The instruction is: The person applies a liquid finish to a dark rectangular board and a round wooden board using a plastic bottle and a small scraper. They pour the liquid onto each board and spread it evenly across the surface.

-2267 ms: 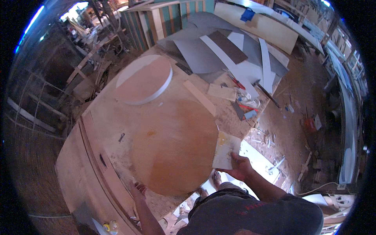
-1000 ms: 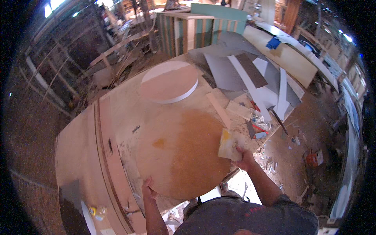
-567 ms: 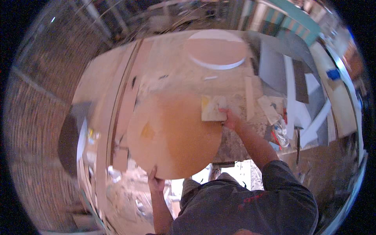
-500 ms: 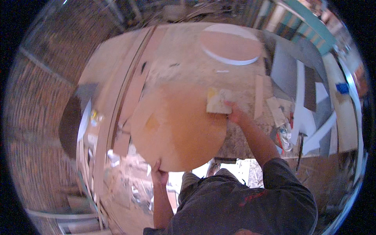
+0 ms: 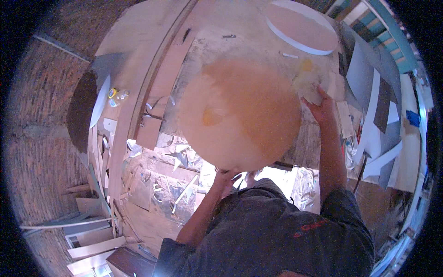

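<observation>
A round wooden board (image 5: 240,138) lies in front of me, its far and right part coated in a wet-looking orange-brown layer, the rest paler. A darker orange patch (image 5: 212,117) shows left of its middle. My left hand (image 5: 226,179) grips the board's near edge, some fingers hidden beneath it. Just off the board's right edge, my right hand (image 5: 319,107) has thumb and fingers at the near edge of a pale flat square piece (image 5: 310,82), blurred by motion, with a yellow smear on it.
The worktable (image 5: 203,51) carries a second disc (image 5: 302,27) with a white rim. Long wooden strips (image 5: 159,60) run along the left, near a clear bottle with a yellow cap (image 5: 113,93). Grey and white sheet offcuts (image 5: 369,101) lie at right. Scraps (image 5: 180,184) litter the floor.
The pale square piece has moved with my right hand rightward, off the board's surface to beyond its edge. My left hand has shifted right along the near edge. The whole view has also shifted.
</observation>
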`<control>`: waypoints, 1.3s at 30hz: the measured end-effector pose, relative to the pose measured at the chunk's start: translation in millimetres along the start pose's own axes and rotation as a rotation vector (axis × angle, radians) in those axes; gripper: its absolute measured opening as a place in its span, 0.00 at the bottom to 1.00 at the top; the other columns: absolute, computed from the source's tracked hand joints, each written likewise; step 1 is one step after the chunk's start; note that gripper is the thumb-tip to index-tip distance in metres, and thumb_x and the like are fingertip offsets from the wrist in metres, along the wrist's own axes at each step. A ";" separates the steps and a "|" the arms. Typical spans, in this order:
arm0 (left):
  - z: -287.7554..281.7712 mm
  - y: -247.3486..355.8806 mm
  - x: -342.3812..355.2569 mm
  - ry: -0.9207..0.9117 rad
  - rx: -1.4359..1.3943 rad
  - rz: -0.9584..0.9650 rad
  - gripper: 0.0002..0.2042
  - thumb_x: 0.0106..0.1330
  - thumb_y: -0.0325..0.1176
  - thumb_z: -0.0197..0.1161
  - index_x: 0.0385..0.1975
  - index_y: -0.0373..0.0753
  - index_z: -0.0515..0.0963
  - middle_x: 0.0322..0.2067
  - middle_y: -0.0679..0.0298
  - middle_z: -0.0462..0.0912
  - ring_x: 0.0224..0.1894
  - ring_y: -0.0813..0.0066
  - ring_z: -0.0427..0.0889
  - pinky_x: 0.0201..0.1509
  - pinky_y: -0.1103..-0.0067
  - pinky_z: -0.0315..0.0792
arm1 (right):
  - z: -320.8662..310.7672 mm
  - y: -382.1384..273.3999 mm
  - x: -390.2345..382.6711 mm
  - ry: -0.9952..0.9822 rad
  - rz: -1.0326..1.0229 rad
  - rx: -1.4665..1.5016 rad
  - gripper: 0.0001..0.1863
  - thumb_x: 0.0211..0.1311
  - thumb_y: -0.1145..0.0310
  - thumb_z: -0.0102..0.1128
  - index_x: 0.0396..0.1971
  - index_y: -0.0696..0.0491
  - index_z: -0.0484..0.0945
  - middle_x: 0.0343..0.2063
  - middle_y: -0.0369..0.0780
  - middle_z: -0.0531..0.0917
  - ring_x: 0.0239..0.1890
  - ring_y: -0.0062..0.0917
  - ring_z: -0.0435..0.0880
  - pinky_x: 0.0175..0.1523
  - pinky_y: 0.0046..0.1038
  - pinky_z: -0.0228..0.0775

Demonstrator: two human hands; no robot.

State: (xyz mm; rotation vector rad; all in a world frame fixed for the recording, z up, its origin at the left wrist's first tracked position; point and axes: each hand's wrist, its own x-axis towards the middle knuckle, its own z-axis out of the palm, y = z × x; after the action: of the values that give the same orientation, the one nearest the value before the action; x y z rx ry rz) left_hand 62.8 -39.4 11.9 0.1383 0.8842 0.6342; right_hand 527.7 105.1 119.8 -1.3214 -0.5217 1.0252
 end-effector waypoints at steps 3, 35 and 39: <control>29.5 30.5 -4.7 -0.238 0.560 -0.182 0.29 0.63 0.34 0.75 0.63 0.36 0.72 0.56 0.56 0.81 0.59 0.63 0.80 0.64 0.69 0.74 | -20.5 -5.2 -60.2 0.228 0.142 0.456 0.24 0.73 0.61 0.58 0.63 0.56 0.72 0.59 0.46 0.79 0.62 0.44 0.78 0.63 0.52 0.75; -33.3 137.1 59.0 0.087 0.181 -0.101 0.29 0.65 0.48 0.72 0.55 0.33 0.72 0.44 0.50 0.77 0.44 0.54 0.82 0.51 0.60 0.82 | 26.0 162.8 -255.0 0.130 0.227 0.723 0.26 0.73 0.59 0.59 0.66 0.48 0.68 0.59 0.43 0.76 0.62 0.43 0.76 0.64 0.53 0.73; -32.1 128.7 44.9 0.043 0.303 0.016 0.27 0.68 0.47 0.69 0.56 0.33 0.72 0.43 0.50 0.77 0.43 0.54 0.83 0.49 0.60 0.83 | 35.7 128.4 -253.0 0.130 0.278 0.683 0.26 0.74 0.64 0.57 0.68 0.54 0.65 0.62 0.45 0.76 0.64 0.42 0.76 0.68 0.50 0.71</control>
State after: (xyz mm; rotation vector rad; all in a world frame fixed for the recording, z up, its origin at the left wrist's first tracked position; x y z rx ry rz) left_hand 0.3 85.8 8.0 0.4059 1.0186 0.5166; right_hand 334.6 -98.2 63.8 -0.8446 0.1234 1.1934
